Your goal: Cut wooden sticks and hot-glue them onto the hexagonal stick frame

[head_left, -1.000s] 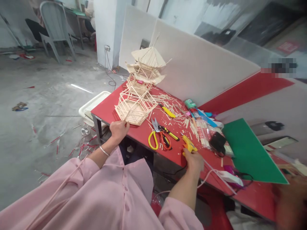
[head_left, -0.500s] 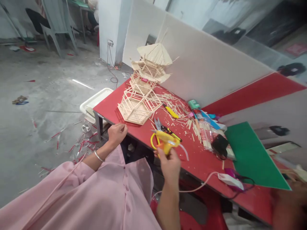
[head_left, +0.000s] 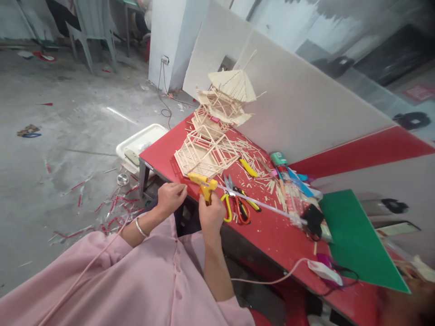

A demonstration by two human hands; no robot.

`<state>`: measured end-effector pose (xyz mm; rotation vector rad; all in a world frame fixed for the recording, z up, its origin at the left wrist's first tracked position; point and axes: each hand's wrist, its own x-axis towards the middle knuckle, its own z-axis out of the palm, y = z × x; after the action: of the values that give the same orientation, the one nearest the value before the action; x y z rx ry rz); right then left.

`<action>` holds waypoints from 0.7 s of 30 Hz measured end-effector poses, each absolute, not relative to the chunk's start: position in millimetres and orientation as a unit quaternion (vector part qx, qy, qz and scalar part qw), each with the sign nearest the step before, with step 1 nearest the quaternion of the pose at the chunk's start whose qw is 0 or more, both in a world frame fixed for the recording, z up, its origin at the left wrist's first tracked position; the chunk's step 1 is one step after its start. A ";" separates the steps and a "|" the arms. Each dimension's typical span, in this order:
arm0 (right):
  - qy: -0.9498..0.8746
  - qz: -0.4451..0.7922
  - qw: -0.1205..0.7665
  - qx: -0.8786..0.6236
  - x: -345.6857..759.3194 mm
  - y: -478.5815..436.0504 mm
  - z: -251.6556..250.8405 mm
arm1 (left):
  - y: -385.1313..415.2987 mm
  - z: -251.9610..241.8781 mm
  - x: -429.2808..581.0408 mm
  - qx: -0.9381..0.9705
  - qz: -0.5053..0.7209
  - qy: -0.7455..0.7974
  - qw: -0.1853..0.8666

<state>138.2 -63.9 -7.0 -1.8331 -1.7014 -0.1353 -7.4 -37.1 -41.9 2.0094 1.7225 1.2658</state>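
My right hand (head_left: 212, 217) is wrapped around the handle of a yellow hot glue gun (head_left: 203, 182), its nozzle pointing left. A long translucent glue stick (head_left: 261, 203) extends from the gun's back over the table. My left hand (head_left: 172, 199), closed in a pinch by the table's front edge, is just left of the gun; whatever is between its fingers is too small to make out. Behind the gun stands a tiered pagoda model (head_left: 222, 108) of thin wooden sticks. Scissors (head_left: 243, 210) with red handles and a yellow-handled cutting tool (head_left: 227, 208) lie right of my right hand.
Loose sticks (head_left: 246, 151) and a yellow utility knife (head_left: 248, 167) lie on the red table (head_left: 272, 235). Farther right are packs of sticks (head_left: 294, 194), a green board (head_left: 360, 240) and a white plug-like block (head_left: 325, 273) with a cord. A white tray (head_left: 149, 131) is beyond the left corner.
My right hand has moved left with the glue gun, now close to my left hand. The glue stick now stretches out to the right, and the red-handled scissors have come into view.
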 end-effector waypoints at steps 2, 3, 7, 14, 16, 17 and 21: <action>-0.649 -0.053 0.325 -0.685 130.1 -60.4 -6.4 | -38.0 -45.4 -6.7 0.692 0.426 0.574 0.103; -0.654 -0.051 0.331 -0.679 126.0 -59.2 -5.5 | -38.4 -47.2 -6.3 0.695 0.425 0.570 0.106; -0.692 -0.018 0.342 -0.635 120.4 -63.7 0.4 | -38.2 -52.4 -6.1 0.687 0.427 0.573 0.134; -0.639 -0.124 0.317 -0.689 167.2 -88.4 -2.5 | -46.6 -45.0 -5.8 0.687 0.415 0.568 0.182; -0.627 -0.152 0.316 -0.696 174.3 -88.4 -6.4 | -52.8 -39.9 -0.8 0.713 0.392 0.550 0.188; -0.626 -0.156 0.318 -0.695 174.9 -87.2 -8.2 | -55.8 -37.1 2.2 0.729 0.382 0.535 0.191; -0.628 -0.151 0.314 -0.696 169.9 -82.0 -12.9 | -63.2 -22.2 8.4 0.769 0.387 0.472 0.192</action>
<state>169.9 -82.0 -12.9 -1.8357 -1.6544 -0.3974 8.4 -63.2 -22.2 2.1580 1.3263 1.0854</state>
